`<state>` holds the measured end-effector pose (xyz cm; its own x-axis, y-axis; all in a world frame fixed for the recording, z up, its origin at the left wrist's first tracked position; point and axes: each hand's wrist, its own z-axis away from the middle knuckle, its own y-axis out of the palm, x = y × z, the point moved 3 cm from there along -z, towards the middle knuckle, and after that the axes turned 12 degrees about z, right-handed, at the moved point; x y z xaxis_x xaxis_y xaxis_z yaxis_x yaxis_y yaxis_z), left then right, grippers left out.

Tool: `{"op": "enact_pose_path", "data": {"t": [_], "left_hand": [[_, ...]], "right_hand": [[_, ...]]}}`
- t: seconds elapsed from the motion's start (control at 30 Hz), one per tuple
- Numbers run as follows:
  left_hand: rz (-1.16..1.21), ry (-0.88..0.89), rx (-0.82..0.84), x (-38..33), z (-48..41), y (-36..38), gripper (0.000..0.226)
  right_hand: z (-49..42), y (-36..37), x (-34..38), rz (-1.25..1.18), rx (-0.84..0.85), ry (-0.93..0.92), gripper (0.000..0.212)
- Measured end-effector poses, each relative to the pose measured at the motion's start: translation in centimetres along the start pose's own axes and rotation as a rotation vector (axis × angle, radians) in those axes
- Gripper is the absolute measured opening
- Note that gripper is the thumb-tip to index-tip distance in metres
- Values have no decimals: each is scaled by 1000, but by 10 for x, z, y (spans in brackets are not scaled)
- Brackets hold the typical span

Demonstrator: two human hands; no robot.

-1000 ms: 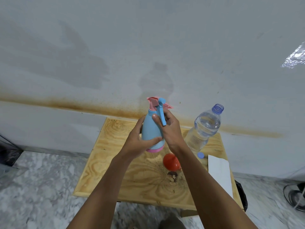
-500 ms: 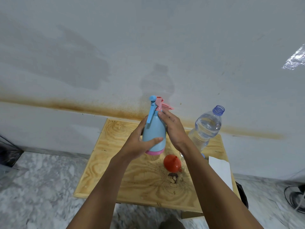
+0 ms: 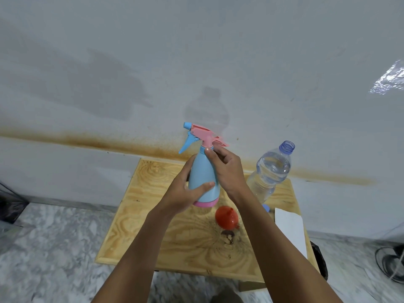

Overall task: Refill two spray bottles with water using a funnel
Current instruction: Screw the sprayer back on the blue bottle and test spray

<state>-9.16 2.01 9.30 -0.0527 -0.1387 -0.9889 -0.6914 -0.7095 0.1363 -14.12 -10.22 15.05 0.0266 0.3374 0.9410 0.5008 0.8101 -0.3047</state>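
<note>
A light blue spray bottle (image 3: pixel 202 173) with a pink base and a pink-and-blue trigger head is held upright above the wooden table (image 3: pixel 153 215). My left hand (image 3: pixel 185 191) grips its body from the left. My right hand (image 3: pixel 227 169) pinches the neck just under the trigger head, whose nozzle points left. A red funnel (image 3: pixel 226 219) lies mouth-down on the table below the bottle. A clear water bottle (image 3: pixel 271 171), uncapped and nearly full, stands at the right. Only one spray bottle is in view.
The water bottle's blue cap (image 3: pixel 266 208) lies by its base. A white folded cloth (image 3: pixel 290 230) lies along the table's right edge. The table stands against a white stained wall (image 3: pixel 196 62) on a marble floor (image 3: pixel 50 241). A fan (image 3: pixel 391 263) sits at the far right.
The trigger head has turned about the neck: its blue lever faced me a second ago, and the nozzle now points left. The bottle has stayed lifted in my left hand.
</note>
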Motion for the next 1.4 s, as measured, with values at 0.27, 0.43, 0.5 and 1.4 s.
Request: {"op": "enact_pose_path", "data": {"t": [0.27,0.43,0.5,1.4], "left_hand": [[-13,-5,25,0,3,-4,78],[14,17,12,1,4,2,77],[25,24,16,2,5,2,76],[159,-259,154,8,21,19,73]], "right_hand": [[1,-3,1,60,92,-2,30],[5,4,-4,3,-24,5,22],[6,4,-6,1,-69,22,22],[3,-18,-11,11,265,278,20]]}}
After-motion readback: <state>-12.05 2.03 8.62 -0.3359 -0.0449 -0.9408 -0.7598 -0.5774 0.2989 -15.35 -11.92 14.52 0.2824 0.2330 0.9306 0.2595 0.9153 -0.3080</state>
